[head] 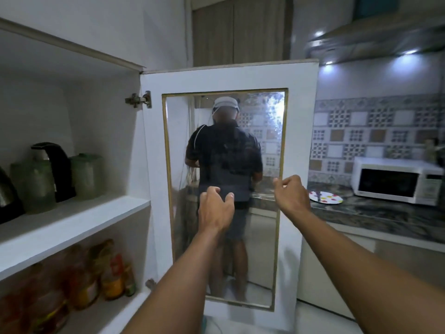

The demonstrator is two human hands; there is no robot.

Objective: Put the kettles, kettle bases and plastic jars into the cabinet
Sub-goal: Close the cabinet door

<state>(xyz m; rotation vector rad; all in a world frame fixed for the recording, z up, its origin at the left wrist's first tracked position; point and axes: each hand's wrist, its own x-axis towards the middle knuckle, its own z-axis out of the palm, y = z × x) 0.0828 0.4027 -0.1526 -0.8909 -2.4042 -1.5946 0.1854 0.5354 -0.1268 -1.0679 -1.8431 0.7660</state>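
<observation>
The white cabinet stands open on the left. On its upper shelf a black and steel kettle stands between two green plastic jars. Part of a second kettle shows at the far left edge. The cabinet door with its glass panel is swung out in front of me. My left hand is raised before the glass, fingers curled and apart, holding nothing. My right hand hovers near the door's right side, loosely curled and empty.
Oil bottles and jars fill the lower shelf. A person stands beyond the glass panel. To the right, a dark marble counter carries a spotted plate and a white microwave. A range hood hangs above.
</observation>
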